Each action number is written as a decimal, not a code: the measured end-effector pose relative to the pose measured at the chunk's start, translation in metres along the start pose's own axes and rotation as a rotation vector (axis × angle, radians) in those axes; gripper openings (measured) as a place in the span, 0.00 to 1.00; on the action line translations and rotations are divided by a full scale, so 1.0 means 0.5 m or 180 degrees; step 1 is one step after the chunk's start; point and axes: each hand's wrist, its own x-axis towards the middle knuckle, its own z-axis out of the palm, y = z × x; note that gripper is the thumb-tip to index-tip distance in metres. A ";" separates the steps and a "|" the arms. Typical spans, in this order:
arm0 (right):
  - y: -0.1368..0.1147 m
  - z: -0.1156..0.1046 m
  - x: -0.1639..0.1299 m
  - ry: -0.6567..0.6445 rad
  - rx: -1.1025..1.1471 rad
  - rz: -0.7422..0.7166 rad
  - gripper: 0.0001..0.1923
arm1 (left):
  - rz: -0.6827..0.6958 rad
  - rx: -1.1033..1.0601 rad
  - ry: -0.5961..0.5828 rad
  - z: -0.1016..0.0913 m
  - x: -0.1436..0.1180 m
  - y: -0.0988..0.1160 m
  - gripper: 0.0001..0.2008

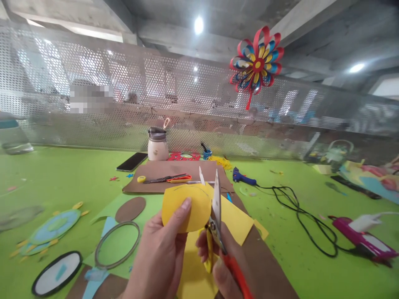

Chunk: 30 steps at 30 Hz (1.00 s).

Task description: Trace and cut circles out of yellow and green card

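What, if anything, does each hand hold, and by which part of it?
The left hand holds the rounded yellow paper by its lower left part, thumb on the near face; the right hand holds the scissors by the handles.

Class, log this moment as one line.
left hand: pinching yellow paper | right hand: holding scissors | scissors: open at paper's edge

My desk (311,282) is bright green. Near its far edge I have a white cup with a dark lid (158,148) and a black phone (132,162). Big brown paper (262,265) lies in the middle. Toward the right edge sit a blue glue gun (245,178) and a purple power strip (344,229). Toward the left edge lies a blue paper turtle (55,227).
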 end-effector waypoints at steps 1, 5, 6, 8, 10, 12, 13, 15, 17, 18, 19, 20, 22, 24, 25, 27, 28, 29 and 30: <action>0.000 0.000 -0.001 -0.0017 -0.0011 0.0035 0.31 | -0.0001 -0.0003 0.0000 -0.001 0.000 -0.001 0.14; 0.002 0.003 -0.004 -0.0035 0.0062 0.0208 0.33 | -0.0054 0.0006 0.0049 -0.002 -0.001 -0.001 0.13; 0.003 0.004 -0.004 -0.0032 0.0077 0.0243 0.33 | -0.0073 -0.0003 0.0063 -0.002 -0.002 -0.001 0.12; 0.002 0.004 -0.005 -0.0028 0.0077 0.0297 0.33 | -0.0090 -0.0029 0.0085 0.001 -0.002 -0.001 0.11; 0.001 0.004 -0.006 -0.0032 0.0044 0.0326 0.34 | -0.0102 -0.0032 0.0100 0.003 -0.002 0.000 0.11; 0.000 0.004 -0.005 -0.0037 0.0014 0.0330 0.35 | -0.0111 -0.0018 0.0110 0.004 0.000 0.000 0.11; 0.000 0.003 -0.005 -0.0041 0.0000 0.0320 0.36 | -0.0109 -0.0014 0.0113 0.003 0.001 0.000 0.11; 0.002 0.002 -0.005 -0.0040 0.0006 0.0291 0.35 | -0.0096 -0.0018 0.0107 0.002 0.002 0.000 0.11; 0.007 0.002 -0.007 -0.0024 0.0028 0.0257 0.34 | -0.0071 -0.0016 0.0109 -0.001 0.003 0.000 0.10; 0.010 0.002 -0.008 -0.0017 0.0040 0.0237 0.34 | -0.0063 -0.0009 0.0110 -0.002 0.002 0.000 0.10; 0.014 0.003 -0.009 -0.0014 0.0056 0.0218 0.33 | -0.0057 0.0006 0.0113 -0.003 0.002 0.000 0.10; 0.018 0.003 -0.010 -0.0017 0.0076 0.0203 0.32 | -0.0052 0.0024 0.0122 -0.003 0.001 0.000 0.10; 0.025 0.005 -0.012 -0.0040 0.0136 0.0179 0.30 | -0.0056 0.0043 0.0137 -0.005 -0.001 0.000 0.11; 0.029 0.006 -0.013 -0.0048 0.0181 0.0170 0.29 | -0.0095 0.0049 0.0136 -0.005 -0.003 -0.001 0.11; 0.029 0.007 -0.013 -0.0045 0.0178 0.0163 0.29 | -0.0121 0.0052 0.0131 -0.006 -0.003 -0.001 0.11; 0.027 0.008 -0.012 -0.0035 0.0137 0.0163 0.30 | -0.0149 0.0056 0.0113 -0.006 -0.004 -0.001 0.10; 0.025 0.008 -0.011 -0.0040 0.0109 0.0186 0.30 | -0.0157 0.0057 0.0109 -0.006 -0.004 -0.001 0.09; 0.022 0.008 -0.011 -0.0052 0.0079 0.0221 0.31 | -0.0152 0.0044 0.0107 -0.006 -0.003 -0.001 0.09; 0.018 0.007 -0.010 -0.0070 0.0051 0.0265 0.32 | -0.0148 0.0023 0.0104 -0.005 -0.003 -0.001 0.09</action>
